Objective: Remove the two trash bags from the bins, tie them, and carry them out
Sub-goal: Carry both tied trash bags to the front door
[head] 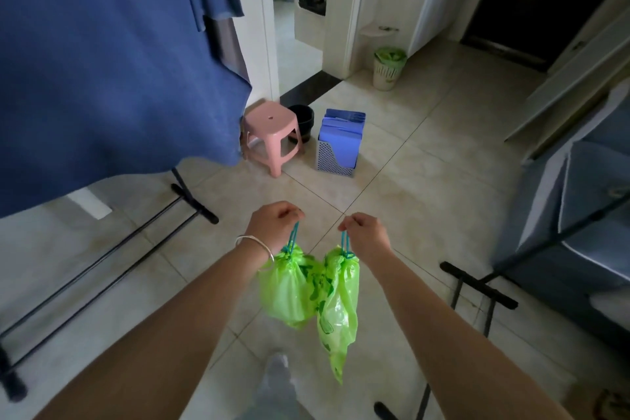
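Two green trash bags hang in front of me above the tiled floor, both cinched at the neck by blue drawstrings. My left hand (274, 223) grips the drawstring of the left bag (284, 290), which is short and rounded. My right hand (364, 232) pinches the drawstring of the right bag (339, 314), which hangs longer and narrower. The two bags touch each other. A white slotted bin (387, 73) with a green liner stands by the wall ahead. A black bin (303, 119) sits behind a pink stool.
A pink stool (271, 136) and a blue file rack (341, 143) stand ahead on the floor. A drying rack with a blue cloth (102, 61) fills the left side. Another rack with grey fabric (572, 215) is on the right. A doorway (284, 27) opens ahead.
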